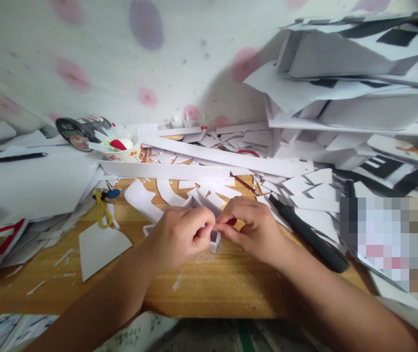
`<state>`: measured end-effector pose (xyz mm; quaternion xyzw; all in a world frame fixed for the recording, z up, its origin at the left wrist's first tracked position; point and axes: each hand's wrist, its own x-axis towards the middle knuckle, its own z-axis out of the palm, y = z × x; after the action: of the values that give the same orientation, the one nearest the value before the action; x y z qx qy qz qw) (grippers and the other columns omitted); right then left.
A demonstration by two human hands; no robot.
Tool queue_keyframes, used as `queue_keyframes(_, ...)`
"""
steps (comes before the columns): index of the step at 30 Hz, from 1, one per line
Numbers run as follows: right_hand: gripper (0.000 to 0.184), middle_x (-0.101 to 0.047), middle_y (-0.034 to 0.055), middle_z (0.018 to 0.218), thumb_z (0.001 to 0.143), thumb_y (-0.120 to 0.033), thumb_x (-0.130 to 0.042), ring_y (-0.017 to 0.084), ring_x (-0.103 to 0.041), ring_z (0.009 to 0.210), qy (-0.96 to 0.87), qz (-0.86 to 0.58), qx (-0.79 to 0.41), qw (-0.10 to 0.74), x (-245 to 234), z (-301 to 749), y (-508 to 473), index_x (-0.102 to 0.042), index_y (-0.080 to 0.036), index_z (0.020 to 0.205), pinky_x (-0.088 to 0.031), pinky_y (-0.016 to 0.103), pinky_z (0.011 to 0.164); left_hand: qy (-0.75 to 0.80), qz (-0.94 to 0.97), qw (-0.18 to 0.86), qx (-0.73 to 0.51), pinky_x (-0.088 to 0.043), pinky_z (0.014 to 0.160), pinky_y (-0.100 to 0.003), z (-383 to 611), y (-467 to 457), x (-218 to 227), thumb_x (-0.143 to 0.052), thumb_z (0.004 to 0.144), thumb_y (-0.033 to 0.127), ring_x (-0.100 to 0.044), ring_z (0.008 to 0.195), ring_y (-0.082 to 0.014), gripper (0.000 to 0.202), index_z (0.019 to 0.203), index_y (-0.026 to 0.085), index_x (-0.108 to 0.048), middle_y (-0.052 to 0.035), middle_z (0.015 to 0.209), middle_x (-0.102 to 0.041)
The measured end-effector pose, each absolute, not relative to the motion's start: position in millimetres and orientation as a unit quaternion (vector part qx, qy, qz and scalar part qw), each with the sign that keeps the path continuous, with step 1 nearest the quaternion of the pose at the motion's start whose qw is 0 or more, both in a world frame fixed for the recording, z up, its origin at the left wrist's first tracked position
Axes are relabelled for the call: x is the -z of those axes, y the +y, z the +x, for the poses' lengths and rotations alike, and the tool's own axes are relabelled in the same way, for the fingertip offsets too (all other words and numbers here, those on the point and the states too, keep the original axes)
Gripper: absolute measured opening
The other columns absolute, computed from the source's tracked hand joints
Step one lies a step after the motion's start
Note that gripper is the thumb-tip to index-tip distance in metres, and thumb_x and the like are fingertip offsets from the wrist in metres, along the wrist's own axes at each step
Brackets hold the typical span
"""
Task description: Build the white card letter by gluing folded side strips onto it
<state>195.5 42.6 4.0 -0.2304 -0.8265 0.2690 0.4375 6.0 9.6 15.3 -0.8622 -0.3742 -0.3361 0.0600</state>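
My left hand is closed, its fingers curled in at the middle of the table. My right hand pinches thumb and index finger together right beside the left fingertips. What either hand holds is too small or hidden to tell. Under and behind the fingers is a small white board piece with raised walls, partly covered by both hands. Curved white strips lie just behind it. To the right of my right hand rests a long black tool, slanting toward the front.
White cut pieces crowd the right side. Long white strips cross the back, near a paper cup holding odds and ends. Keys with a yellow strap and a white sheet lie left. White board structures are stacked at right.
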Motion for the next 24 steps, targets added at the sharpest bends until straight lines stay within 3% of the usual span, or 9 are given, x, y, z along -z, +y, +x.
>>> queue_keyframes(8, 0.021, -0.065, 0.0026, 0.063, 0.087, -0.028, -0.07, 0.013, -0.058, 0.059, -0.814, -0.224, -0.327, 0.425, -3.7, 193.9, 40.6, -0.065, -0.016, 0.07, -0.044, 0.023, 0.058, -0.378, -0.848, 0.024, 0.372, -0.037, 0.052, -0.018, 8.2, 8.3, -17.5, -0.049, 0.079, 0.004, -0.047, 0.049, -0.0054, 0.018, 0.069, 0.018, -0.051, 0.0067, 0.056, -0.053)
queue_keyframes(13, 0.017, -0.066, 0.0025, 0.064, 0.083, -0.023, -0.072, 0.012, -0.059, 0.059, -0.808, -0.222, -0.342, 0.425, -2.6, 193.3, 39.7, -0.066, -0.015, 0.07, -0.045, 0.022, 0.057, -0.413, -0.818, -0.061, 0.396, -0.032, 0.045, -0.016, 6.9, 6.7, -21.4, -0.048, 0.078, 0.005, -0.041, 0.043, -0.0036, 0.016, 0.07, 0.017, -0.055, 0.0075, 0.053, -0.052)
queue_keyframes(15, 0.017, -0.066, 0.0022, 0.065, 0.083, -0.023, -0.073, 0.011, -0.058, 0.059, -0.805, -0.22, -0.351, 0.425, -3.1, 193.8, 39.2, -0.066, -0.015, 0.07, -0.045, 0.021, 0.057, -0.429, -0.793, -0.138, 0.41, -0.032, 0.043, -0.015, 6.6, 5.4, -21.8, -0.049, 0.079, 0.006, -0.043, 0.042, -0.0039, 0.015, 0.071, 0.017, -0.055, 0.0073, 0.052, -0.053)
queue_keyframes(21, 0.006, -0.066, 0.001, 0.073, 0.083, -0.016, -0.072, 0.011, -0.059, 0.066, -0.763, -0.222, -0.365, 0.486, -6.0, 196.3, 40.5, -0.066, -0.016, 0.082, -0.048, 0.023, 0.062, -0.403, -0.618, -0.513, 0.44, -0.051, 0.051, -0.018, 8.5, 4.1, -19.9, -0.05, 0.091, 0.019, -0.062, 0.05, -0.0087, 0.009, 0.083, 0.018, -0.051, 0.0034, 0.062, -0.067)
queue_keyframes(24, 0.011, -0.067, 0.0024, 0.08, 0.084, -0.012, -0.07, 0.013, -0.062, 0.073, -0.749, -0.183, -0.366, 0.521, -6.0, 196.3, 41.8, -0.07, -0.018, 0.094, -0.05, 0.026, 0.068, -0.349, -0.567, -0.607, 0.433, -0.053, 0.052, -0.018, 10.5, 4.9, -16.8, -0.053, 0.095, 0.025, -0.066, 0.052, -0.009, 0.011, 0.086, 0.017, -0.05, 0.0025, 0.068, -0.071)
